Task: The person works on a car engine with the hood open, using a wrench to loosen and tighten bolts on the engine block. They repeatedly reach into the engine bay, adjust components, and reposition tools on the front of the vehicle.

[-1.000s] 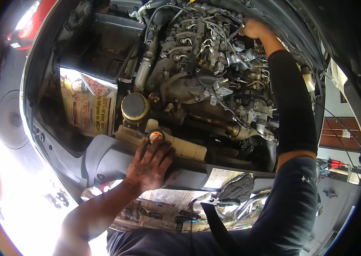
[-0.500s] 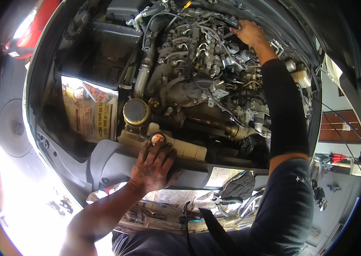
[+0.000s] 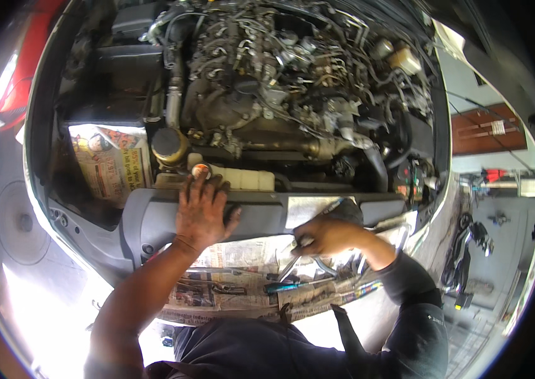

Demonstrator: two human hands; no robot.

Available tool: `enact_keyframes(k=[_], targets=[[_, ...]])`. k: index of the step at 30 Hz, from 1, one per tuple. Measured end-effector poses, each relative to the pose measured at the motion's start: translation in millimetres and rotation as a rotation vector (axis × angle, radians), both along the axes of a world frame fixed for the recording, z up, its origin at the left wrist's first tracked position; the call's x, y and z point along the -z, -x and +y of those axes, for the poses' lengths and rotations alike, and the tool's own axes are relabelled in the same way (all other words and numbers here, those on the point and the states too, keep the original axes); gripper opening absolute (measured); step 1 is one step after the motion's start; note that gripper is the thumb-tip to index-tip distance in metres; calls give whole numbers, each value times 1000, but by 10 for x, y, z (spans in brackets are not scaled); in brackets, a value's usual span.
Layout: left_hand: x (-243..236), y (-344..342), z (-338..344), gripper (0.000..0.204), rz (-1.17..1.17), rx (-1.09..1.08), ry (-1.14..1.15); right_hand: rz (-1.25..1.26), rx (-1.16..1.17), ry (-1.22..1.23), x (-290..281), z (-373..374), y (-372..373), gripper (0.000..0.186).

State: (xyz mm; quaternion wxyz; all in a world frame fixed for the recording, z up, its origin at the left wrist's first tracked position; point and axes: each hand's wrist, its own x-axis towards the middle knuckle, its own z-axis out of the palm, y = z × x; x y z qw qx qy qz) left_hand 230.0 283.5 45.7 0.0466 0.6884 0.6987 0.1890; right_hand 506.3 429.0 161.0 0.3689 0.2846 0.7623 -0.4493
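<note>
My left hand (image 3: 199, 218), dark with grime, lies spread on the grey plastic front panel (image 3: 255, 215). Its fingertips reach the pale coolant tank (image 3: 242, 179) beside an orange-and-white round cap (image 3: 201, 171). Over the newspaper (image 3: 255, 252) on the front edge, my right hand (image 3: 330, 237) has its fingers curled in, closed on pliers (image 3: 289, 268). Two splayed metal arms of the pliers show below the fingers; the rest is covered by the hand. A dark cloth or glove (image 3: 345, 208) lies just beyond that hand.
The open engine bay holds an uncovered engine (image 3: 236, 82) with many pipes and hoses. A black-capped filler (image 3: 169, 145) rises left of the tank. Another newspaper sheet (image 3: 109, 161) lies in the left recess. More hand tools (image 3: 217, 287) lie on the front newspaper. A red vehicle (image 3: 18, 88) stands at left.
My right hand has come back from the far right of the engine to the tools on the front newspaper. My left hand stays by the cap. The view has shifted.
</note>
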Motion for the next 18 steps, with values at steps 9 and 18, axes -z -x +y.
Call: enact_keyframes(k=[9,18], targets=[[-153,-64,39,54,19,26,-113,528,38,-285,201,-443,-36,44],[-588,342,2255,23,-174,25,-529,1033,476,-894,1184,1361,1405,31]])
